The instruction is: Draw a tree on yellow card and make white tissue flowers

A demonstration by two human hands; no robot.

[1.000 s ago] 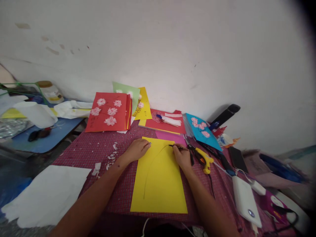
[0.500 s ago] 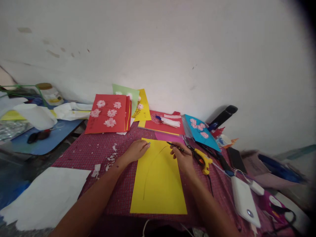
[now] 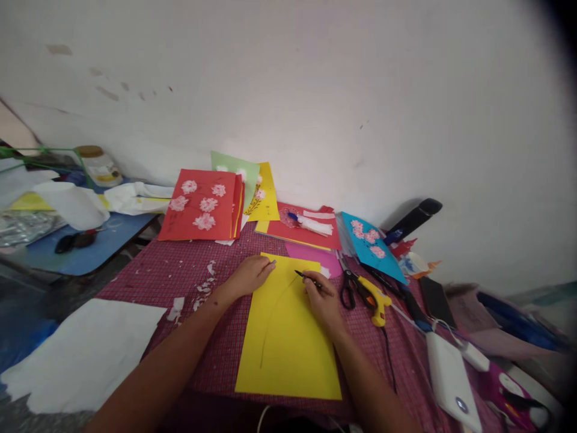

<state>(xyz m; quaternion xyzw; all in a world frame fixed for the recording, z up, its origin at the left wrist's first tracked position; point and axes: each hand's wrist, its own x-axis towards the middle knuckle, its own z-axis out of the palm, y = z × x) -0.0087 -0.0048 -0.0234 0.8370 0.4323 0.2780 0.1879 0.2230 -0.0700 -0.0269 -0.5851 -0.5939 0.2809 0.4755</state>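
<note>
A sheet of yellow paper [image 3: 293,343] lies on the table with one thin, dark curved line drawn down its left half. My right hand [image 3: 322,297] is closed round a slim black pen [image 3: 311,279], its pointed tip on or just over the paper near the top end of the line. At the sheet's upper left edge, my left hand [image 3: 252,273] rests with its fingers closed. A small greyish bit shows at its fingertips, too small to name.
Red flower cards [image 3: 198,207] lean at the back left, a blue flower card [image 3: 374,246] at the back right. Scissors [image 3: 349,288], a yellow glue gun [image 3: 381,300] and a white power bank [image 3: 453,379] lie right. White paper [image 3: 85,355] and scraps lie left.
My right hand has moved a little down and left over the paper with the pen, baring the scissors' handles. My left hand has stayed at the sheet's edge. The view has shifted slightly.
</note>
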